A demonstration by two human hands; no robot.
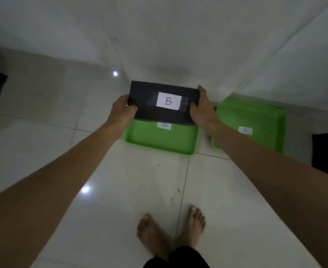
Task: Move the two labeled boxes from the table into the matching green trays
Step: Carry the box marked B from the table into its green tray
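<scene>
Two green trays on the tiled floor (140, 180): tray B (160, 141) left of tray A (256, 120), beneath draped white cloth (217, 45). Dark box B (149, 93) above tray B's far half, clasped endwise: left hand (123, 111), right hand (202, 107), fingers curled onto it.

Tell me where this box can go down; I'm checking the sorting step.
The B tray has its near floor bare; the dark box, held by left hand and right hand, covers its far part. The A tray lies empty beside it. The strip of tile between the trays is narrow.
</scene>
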